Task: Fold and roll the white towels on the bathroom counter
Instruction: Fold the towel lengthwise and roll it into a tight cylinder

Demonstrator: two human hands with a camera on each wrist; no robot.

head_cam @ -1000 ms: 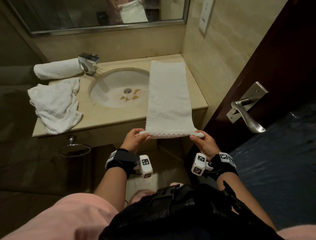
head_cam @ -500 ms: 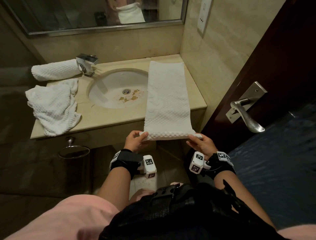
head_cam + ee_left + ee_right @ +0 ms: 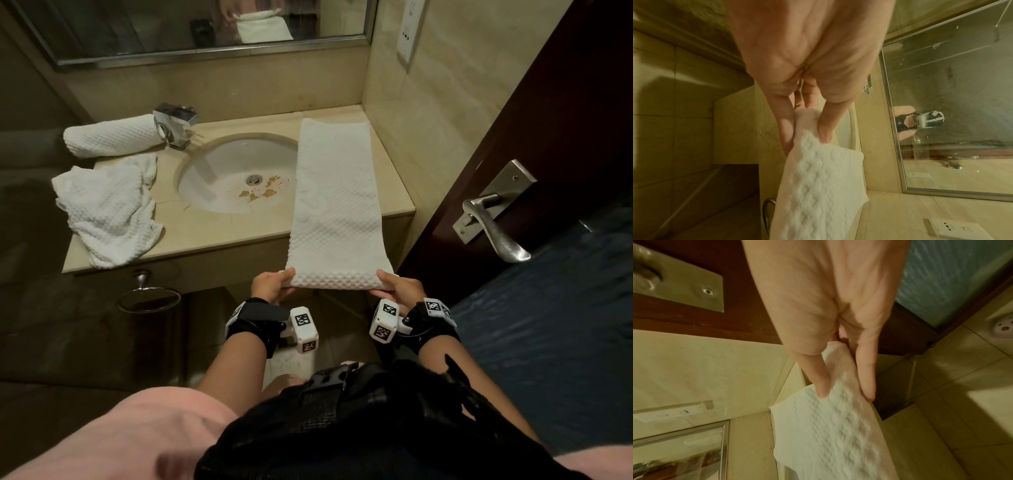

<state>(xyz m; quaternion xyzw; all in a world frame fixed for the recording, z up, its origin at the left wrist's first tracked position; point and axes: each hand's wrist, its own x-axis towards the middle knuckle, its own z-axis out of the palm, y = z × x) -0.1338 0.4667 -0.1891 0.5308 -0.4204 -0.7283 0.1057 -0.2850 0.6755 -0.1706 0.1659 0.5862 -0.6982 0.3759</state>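
A long folded white towel (image 3: 335, 198) lies as a strip along the right side of the counter (image 3: 212, 240), its near end hanging past the front edge. My left hand (image 3: 274, 284) pinches the near left corner of that towel (image 3: 818, 186) between thumb and fingers. My right hand (image 3: 397, 286) pinches the near right corner of the towel (image 3: 838, 434) the same way. A rolled white towel (image 3: 109, 138) lies at the back left beside the tap. A crumpled white towel (image 3: 106, 212) lies at the front left of the counter.
The sink basin (image 3: 236, 171) with brown stains sits mid-counter, with the chrome tap (image 3: 176, 125) behind it. A mirror (image 3: 205, 27) hangs above. A dark wooden door with a metal handle (image 3: 493, 219) stands close on the right. A towel ring (image 3: 149, 296) hangs below the counter.
Both hands still hold the towel's near end; the hold and the towel's lie on the counter look the same, with only a slight shift of the view.
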